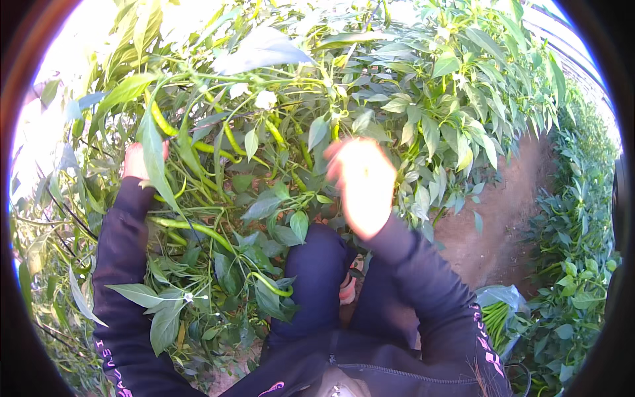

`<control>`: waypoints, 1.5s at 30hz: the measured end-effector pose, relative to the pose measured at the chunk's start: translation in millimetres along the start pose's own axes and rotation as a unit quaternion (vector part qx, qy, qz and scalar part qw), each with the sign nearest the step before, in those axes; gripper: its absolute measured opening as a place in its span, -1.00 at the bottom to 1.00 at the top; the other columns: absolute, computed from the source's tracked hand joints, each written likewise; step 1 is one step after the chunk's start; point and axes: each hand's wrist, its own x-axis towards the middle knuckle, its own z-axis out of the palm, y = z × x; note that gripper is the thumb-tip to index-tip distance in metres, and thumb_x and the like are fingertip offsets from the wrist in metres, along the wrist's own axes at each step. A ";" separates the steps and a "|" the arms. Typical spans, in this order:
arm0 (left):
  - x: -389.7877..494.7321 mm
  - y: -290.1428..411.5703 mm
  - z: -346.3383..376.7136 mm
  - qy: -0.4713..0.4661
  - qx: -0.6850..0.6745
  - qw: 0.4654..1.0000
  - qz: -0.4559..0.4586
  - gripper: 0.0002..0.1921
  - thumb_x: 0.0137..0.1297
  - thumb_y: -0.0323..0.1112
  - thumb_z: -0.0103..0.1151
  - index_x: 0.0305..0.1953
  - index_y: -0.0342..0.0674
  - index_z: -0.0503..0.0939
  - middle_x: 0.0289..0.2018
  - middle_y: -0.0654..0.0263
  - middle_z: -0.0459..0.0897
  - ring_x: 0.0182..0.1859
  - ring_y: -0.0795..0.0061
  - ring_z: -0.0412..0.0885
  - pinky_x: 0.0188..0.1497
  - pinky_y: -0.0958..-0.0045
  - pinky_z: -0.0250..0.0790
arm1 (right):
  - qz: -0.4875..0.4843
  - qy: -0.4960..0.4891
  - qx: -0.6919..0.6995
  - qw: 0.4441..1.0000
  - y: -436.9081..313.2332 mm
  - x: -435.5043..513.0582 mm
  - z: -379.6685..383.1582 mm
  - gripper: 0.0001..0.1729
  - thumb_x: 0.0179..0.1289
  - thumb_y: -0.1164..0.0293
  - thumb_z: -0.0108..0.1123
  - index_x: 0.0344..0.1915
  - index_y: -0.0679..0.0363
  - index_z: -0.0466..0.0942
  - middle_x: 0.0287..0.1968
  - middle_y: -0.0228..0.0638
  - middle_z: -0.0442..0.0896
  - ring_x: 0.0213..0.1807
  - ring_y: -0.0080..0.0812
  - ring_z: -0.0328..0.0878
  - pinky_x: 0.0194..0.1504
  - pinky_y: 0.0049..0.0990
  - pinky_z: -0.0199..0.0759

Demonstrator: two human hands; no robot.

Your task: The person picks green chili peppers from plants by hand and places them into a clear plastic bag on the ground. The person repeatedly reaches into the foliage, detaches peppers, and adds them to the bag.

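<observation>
Among the pepper plants, my left hand (135,161) reaches in at the left, partly covered by a long drooping leaf (155,154). Its fingers are hidden, so any grip cannot be seen. A curved green chili pepper (161,118) hangs just above that hand, and a longer chili pepper (196,227) hangs below it. My right hand (366,183) is in front of the foliage above my knees. It is blurred and washed out by sunlight, and whether it holds anything does not show. Several more peppers, such as one chili pepper (275,133), hang between the hands.
A translucent plastic bag (513,297) of long green peppers (495,317) is at my right side. Bare soil (501,213) runs between this row and another plant row (570,238). My bent knee (315,258) touches the foliage. Thin dark stems (74,213) cross at the left.
</observation>
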 end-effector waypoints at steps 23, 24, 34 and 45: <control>-19.8 289.7 -147.7 -0.108 0.120 0.975 0.150 -0.63 -0.06 -0.44 0.21 -0.12 -0.24 0.52 -0.13 0.17 0.53 0.02 0.20 0.46 0.25 0.04 0.07 | 0.213 -0.050 0.239 0.946 81.8 5.8 88.0 -0.38 0.16 0.31 0.07 0.23 0.20 0.20 0.35 0.25 -0.17 0.28 0.20 0.08 0.19 -0.14 0.16; -18.8 310.4 -154.1 -0.149 0.093 0.969 0.176 -0.60 -0.13 -0.41 0.25 -0.13 -0.21 0.53 -0.16 0.21 0.54 -0.02 0.24 0.49 0.21 0.08 0.12 | 0.174 -0.109 0.085 0.975 82.1 4.3 87.4 -0.38 0.15 0.30 0.09 0.21 0.21 0.23 0.35 0.25 -0.15 0.26 0.20 0.10 0.15 -0.11 0.20; -17.9 414.7 -100.7 -0.218 -0.279 0.838 0.416 -0.70 -0.02 -0.34 0.17 -0.17 -0.16 0.54 -0.26 0.26 0.55 -0.16 0.33 0.55 -0.01 0.21 0.36 | 0.121 -0.003 0.268 0.956 103.9 -18.3 106.8 -0.29 0.07 0.27 0.19 0.23 0.17 0.20 0.32 0.14 0.01 0.32 0.16 0.01 0.21 -0.05 0.08; 132.3 277.7 61.2 -0.167 0.216 0.945 0.179 -0.40 -0.07 -0.24 0.23 0.10 -0.11 0.36 -0.01 0.17 0.45 0.22 0.18 0.27 0.26 0.12 0.07 | 0.108 -0.107 0.052 0.987 100.4 -18.9 54.2 -0.52 0.10 0.51 0.02 0.09 0.20 0.36 0.20 0.09 0.23 0.13 0.11 0.32 0.16 -0.24 0.26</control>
